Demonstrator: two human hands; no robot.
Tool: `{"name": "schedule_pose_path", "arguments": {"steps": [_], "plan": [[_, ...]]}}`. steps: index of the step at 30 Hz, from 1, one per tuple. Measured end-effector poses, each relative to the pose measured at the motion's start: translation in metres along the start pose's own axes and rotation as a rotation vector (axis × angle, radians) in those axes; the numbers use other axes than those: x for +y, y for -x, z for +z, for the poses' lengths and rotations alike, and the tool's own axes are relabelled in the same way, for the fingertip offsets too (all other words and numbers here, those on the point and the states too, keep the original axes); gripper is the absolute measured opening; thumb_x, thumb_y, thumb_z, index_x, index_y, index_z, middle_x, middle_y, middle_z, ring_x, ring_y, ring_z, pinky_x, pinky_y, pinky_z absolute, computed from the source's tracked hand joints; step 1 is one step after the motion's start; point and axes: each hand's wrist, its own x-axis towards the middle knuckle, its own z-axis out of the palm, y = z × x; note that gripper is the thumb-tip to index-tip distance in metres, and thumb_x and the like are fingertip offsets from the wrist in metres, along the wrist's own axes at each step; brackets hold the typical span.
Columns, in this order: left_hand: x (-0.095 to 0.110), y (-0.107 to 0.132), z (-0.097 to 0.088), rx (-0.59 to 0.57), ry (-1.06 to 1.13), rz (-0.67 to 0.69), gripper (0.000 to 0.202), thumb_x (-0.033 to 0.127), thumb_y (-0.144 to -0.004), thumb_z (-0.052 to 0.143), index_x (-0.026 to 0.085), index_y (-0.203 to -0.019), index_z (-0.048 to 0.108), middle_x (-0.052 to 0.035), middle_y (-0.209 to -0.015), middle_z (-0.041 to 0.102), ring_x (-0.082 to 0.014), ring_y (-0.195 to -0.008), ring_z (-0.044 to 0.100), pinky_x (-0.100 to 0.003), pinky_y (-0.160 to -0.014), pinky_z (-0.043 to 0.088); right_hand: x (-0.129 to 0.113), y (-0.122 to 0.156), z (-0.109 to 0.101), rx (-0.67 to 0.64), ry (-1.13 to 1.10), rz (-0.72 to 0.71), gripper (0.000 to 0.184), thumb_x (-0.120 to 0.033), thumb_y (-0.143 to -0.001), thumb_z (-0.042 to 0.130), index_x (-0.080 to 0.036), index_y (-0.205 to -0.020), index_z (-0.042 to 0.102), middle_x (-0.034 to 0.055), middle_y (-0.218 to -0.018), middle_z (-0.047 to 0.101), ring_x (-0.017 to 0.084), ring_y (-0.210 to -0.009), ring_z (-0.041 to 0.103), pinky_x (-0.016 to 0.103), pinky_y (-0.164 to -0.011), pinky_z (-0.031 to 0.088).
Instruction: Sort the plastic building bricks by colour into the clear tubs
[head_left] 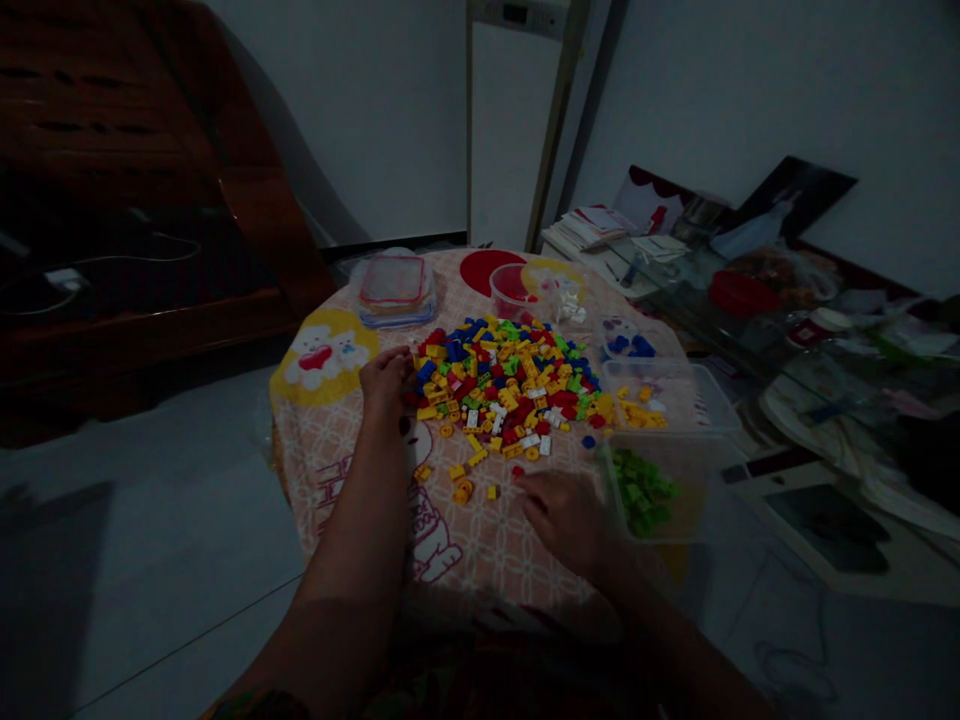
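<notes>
The pile of toy building bricks (pixel 510 375) occupies the middle of the round bench (pixel 322 420). The left hand (pixel 386 378) meets the pile on the side facing the bench's left edge; its grip is hidden, state cannot be determined. The right hand (pixel 564 512), toward the near edge, has curled fingers at a red brick (pixel 517 472); pinch or mere contact cannot be determined. A clear box (pixel 705 490) of green bricks (pixel 641 490) sits at the right edge.
</notes>
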Motion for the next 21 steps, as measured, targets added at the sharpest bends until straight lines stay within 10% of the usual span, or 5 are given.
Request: {"name": "schedule_pose_path", "arguments": {"steps": [8,21], "plan": [[-0.002,-0.004,-0.002,-0.022,0.014,0.005,0.029,0.018,-0.062,0.060,0.013,-0.087,0.072,-0.0042,-0.076,0.068,-0.0108,-0.064,0.061,-0.021,-0.060,0.053,0.019,0.070,-0.022,0.447,0.056,0.086,0.023,-0.030,-0.098,0.059,-0.027,-0.116,0.072,0.0094,-0.103,0.076,0.025,-0.094,0.073,0.040,-0.082,0.061],[0.028,-0.001,0.012,0.000,0.058,0.074,0.020,0.013,-0.060,0.057,0.015,-0.078,0.065,0.0003,-0.068,0.061,-0.0087,-0.063,0.059,-0.021,-0.067,0.052,0.083,0.081,-0.006,0.542,0.196,-0.025,0.023,-0.028,-0.098,0.058,-0.023,-0.114,0.073,0.0121,-0.109,0.073,0.029,-0.104,0.070,0.050,-0.091,0.060]]}}
